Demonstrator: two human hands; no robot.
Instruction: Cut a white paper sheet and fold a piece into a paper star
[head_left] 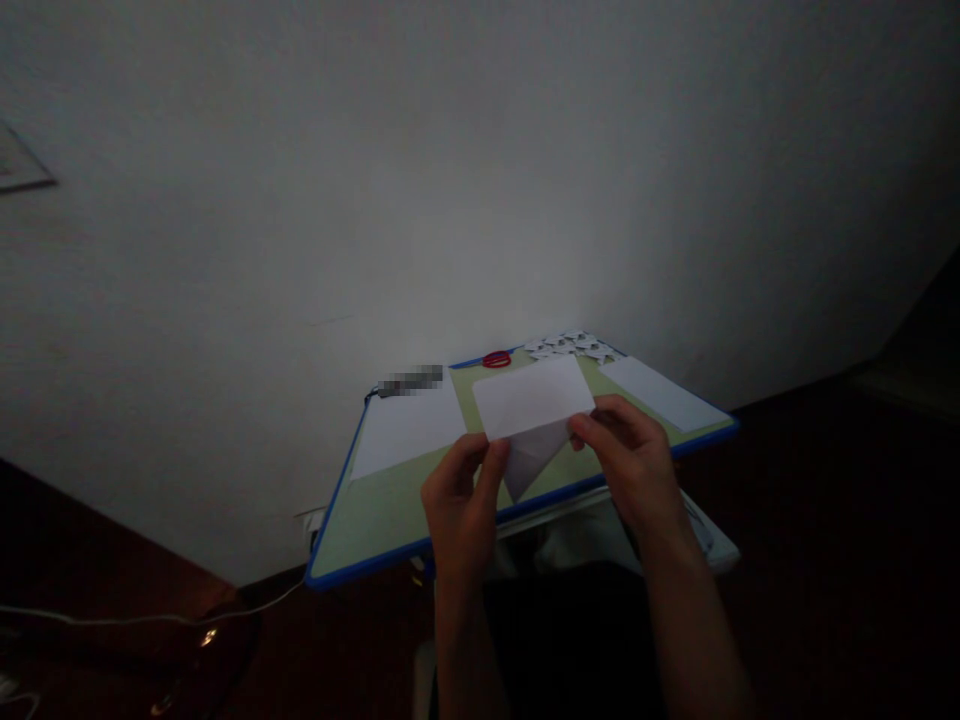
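Observation:
Both my hands hold a white sheet of paper (534,398) just above a small green table with a blue rim (375,570). My left hand (459,505) pinches its lower left corner, thumb on top. My right hand (630,455) pinches the lower right edge. A folded triangular flap (531,462) hangs down between my hands. Two more white sheets lie flat on the table: one at the left (409,428), one at the right (660,392).
A heap of small folded white paper pieces (574,346) and a red ring-shaped object (496,359) sit at the table's far edge against a pale wall. A white cable (150,618) runs across the dark floor at the lower left.

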